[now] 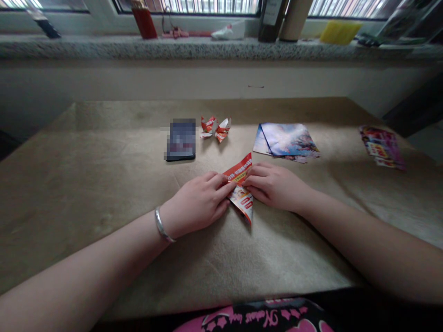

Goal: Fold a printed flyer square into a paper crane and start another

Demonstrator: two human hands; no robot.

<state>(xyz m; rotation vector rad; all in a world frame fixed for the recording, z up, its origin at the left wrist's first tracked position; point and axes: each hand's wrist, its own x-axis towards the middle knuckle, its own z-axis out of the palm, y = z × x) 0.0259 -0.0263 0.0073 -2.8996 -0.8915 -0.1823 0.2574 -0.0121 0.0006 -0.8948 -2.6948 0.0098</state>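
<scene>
A folded piece of printed paper [242,199], red and white with lettering, lies near the middle of the table between both hands. One of its points reaches toward the window, another toward me. My left hand [200,198], with a silver bangle at the wrist, presses fingers and thumb on the paper's left side. On the opposite side, my right hand [275,184] pinches the paper near its centre with bent fingers. The fingertips cover part of the folds. Beyond them stands a folded paper shape [216,128] in similar red and white print, with pointed wing-like flaps.
A dark phone [181,139], its screen blurred out, lies behind my left hand. Several picture sheets [287,138] are stacked behind my right hand. Colourful printed papers [382,147] lie at the far right. Bottles and small items stand on the stone windowsill [194,48].
</scene>
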